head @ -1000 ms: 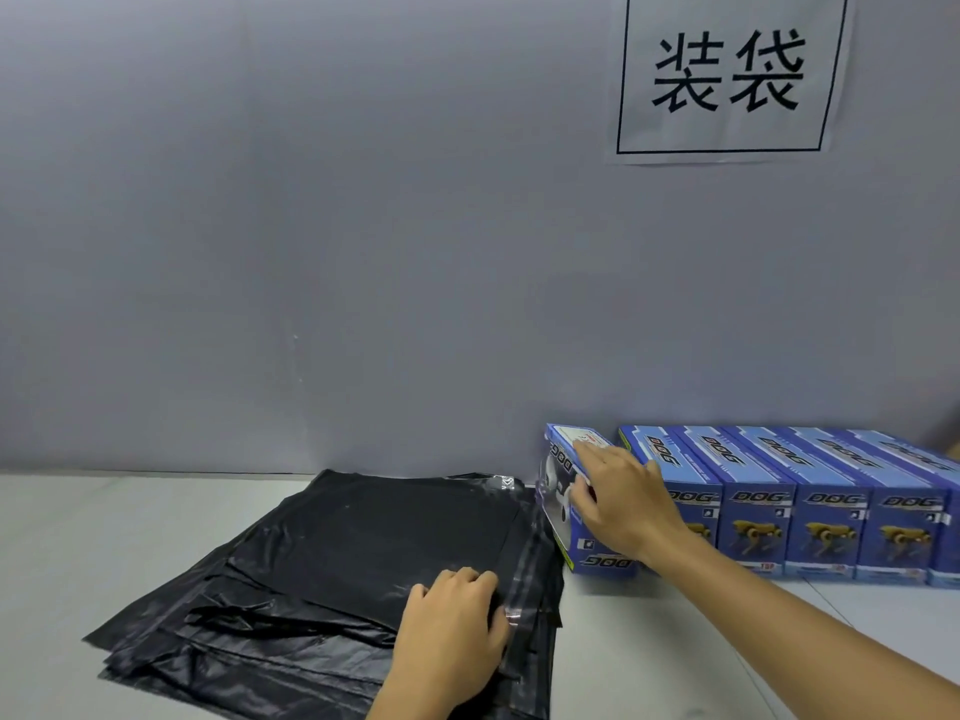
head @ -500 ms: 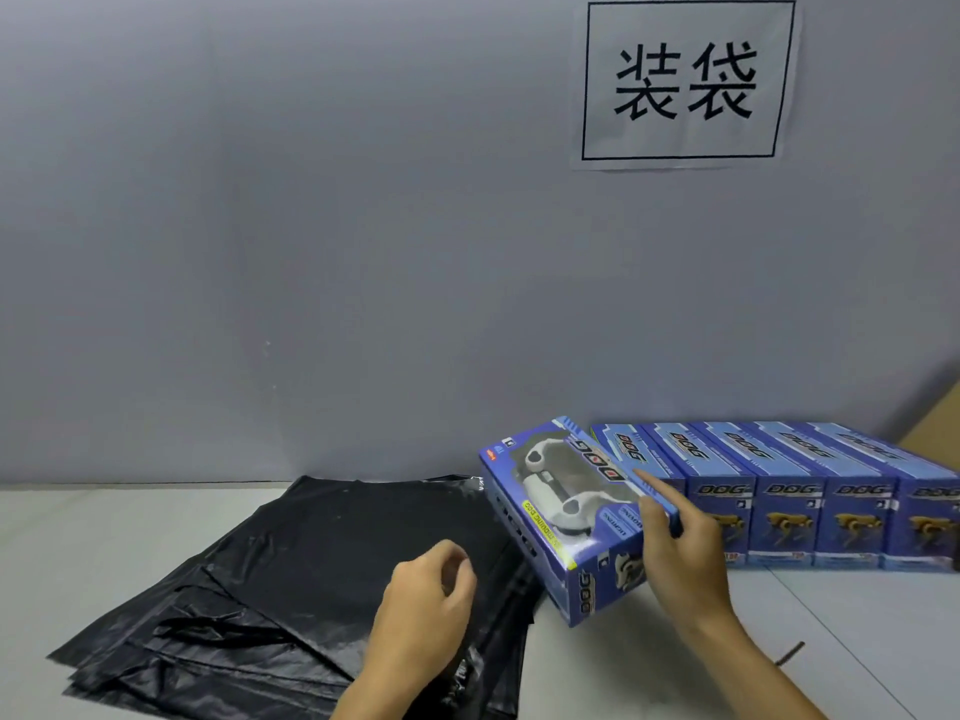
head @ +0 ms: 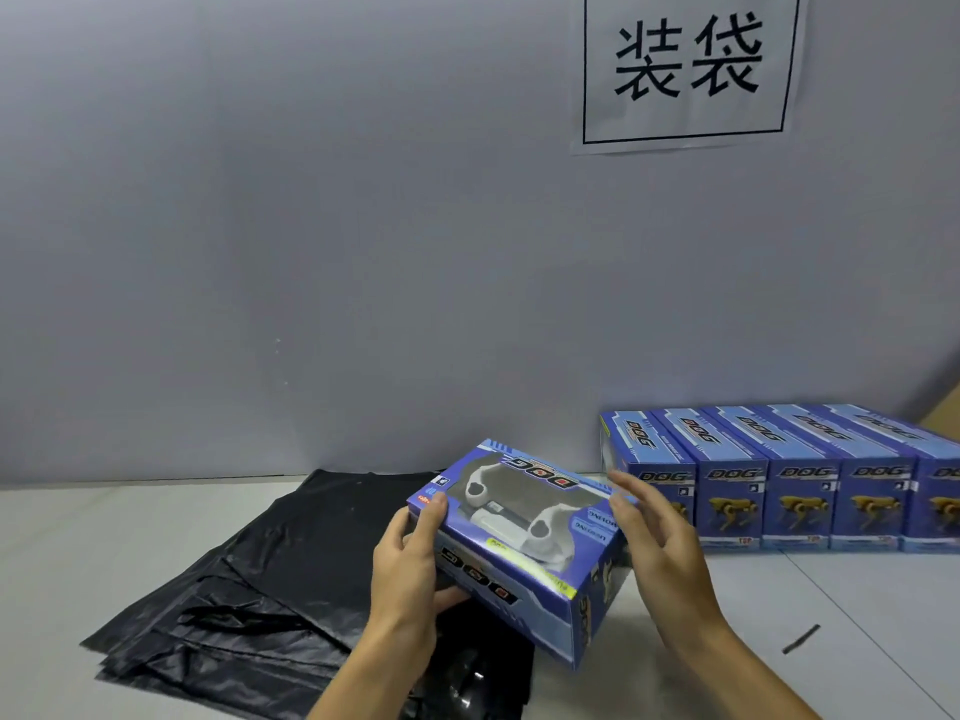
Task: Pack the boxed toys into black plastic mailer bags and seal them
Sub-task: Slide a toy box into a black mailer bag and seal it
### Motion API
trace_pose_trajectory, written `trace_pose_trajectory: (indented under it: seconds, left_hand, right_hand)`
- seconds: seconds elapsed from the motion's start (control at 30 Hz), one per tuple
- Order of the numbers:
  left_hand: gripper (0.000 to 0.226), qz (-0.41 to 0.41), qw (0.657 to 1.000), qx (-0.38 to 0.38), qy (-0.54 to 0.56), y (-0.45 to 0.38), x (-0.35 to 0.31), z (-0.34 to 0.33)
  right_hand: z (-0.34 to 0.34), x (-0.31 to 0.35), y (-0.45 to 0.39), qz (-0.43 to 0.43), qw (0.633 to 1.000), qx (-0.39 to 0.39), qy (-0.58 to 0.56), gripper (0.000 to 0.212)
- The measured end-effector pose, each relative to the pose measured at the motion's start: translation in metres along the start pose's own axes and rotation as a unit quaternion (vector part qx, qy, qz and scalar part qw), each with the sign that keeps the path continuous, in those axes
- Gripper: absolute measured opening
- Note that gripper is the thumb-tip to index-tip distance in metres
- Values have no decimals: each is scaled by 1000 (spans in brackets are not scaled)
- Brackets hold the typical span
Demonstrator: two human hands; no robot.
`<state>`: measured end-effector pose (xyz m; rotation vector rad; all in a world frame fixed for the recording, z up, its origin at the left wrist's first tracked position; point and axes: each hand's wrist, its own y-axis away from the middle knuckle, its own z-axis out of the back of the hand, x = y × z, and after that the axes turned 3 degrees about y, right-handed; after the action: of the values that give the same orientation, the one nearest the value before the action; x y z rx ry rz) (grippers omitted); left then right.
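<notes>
Gripping the box (head: 519,548) by its left end over the bags (head: 249,589), left hand (head: 410,569) clamped; right hand (head: 660,543) flat, fingers straight on the other end. Looked light, stiff; window face probably crushable, so hold by ends.

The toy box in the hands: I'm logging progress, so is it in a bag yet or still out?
Out. The toy box is bare, held above the black mailer bags lying flat on the table; no plastic covers it.

boxes (head: 800,491) wall off right side
</notes>
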<state>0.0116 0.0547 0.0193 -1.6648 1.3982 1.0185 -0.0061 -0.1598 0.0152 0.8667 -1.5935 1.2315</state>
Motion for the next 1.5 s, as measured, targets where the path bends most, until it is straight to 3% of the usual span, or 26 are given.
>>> trace_pose_trajectory:
  seconds: [0.1, 0.17, 0.27, 0.33, 0.4, 0.47, 0.5, 0.57, 0.63, 0.67, 0.73, 0.8, 0.9, 1.0, 1.23, 1.4, 1.5]
  left_hand:
    - [16, -18, 999, -35, 36, -1, 0, -1]
    - [22, -27, 999, -18, 40, 1, 2, -5]
    - [39, -5, 999, 38, 27, 7, 6, -13]
    - [35, 21, 996, 83, 14, 11, 5, -15]
    - [35, 15, 995, 94, -26, 10, 3, -13]
    - [26, -62, 984, 56, -155, 3, 1, -5]
    - [19, -118, 959, 29, -255, -1, 0, 2]
    - [26, -191, 846, 35, -496, -7, 0, 17]
    - [46, -164, 720, 85, -669, -11, 6, 28]
    - [53, -133, 683, 108, -710, -10, 8, 29]
    - [57, -87, 644, 134, -748, -5, 14, 27]
    - [53, -91, 624, 127, -766, -3, 18, 24]
    - [41, -118, 630, 110, -759, -1, 14, 23]
    - [26, -148, 667, 89, -725, 0, 10, 22]
    - [20, -246, 717, -66, -648, -4, -6, 25]
    - [39, -322, 713, -77, -618, -4, -13, 25]
    - [31, -327, 704, -65, -627, -4, -14, 22]
  right_hand:
    - [-8, 0, 4, -45, 998, 28, -38, 51]
    - [-13, 0, 5, -87, 992, 42, -87, 53]
    - [-8, 0, -1, -112, 974, 15, -194, 35]
    - [2, 4, -5, -114, 971, -14, -209, 27]
    - [14, 6, -9, -119, 973, -47, -194, 28]
    - [25, 8, -13, -122, 972, -76, -186, 35]
    - [29, 9, -15, -125, 971, -88, -184, 39]
    - [37, 12, -18, -129, 969, -102, -185, 43]
    - [42, 14, -19, -130, 969, -98, -188, 38]
    - [44, 15, -19, -130, 968, -94, -191, 34]
    - [46, 16, -20, -130, 967, -86, -200, 29]
    - [47, 16, -20, -129, 968, -84, -200, 30]
    - [48, 14, -19, -129, 967, -94, -198, 39]
    - [50, 13, -19, -138, 965, -101, -197, 48]
    - [54, 13, -21, -160, 957, -90, -226, 32]
    - [52, 10, -20, -185, 962, -32, -198, 44]
    - [48, 11, -18, -207, 963, 9, -173, 45]
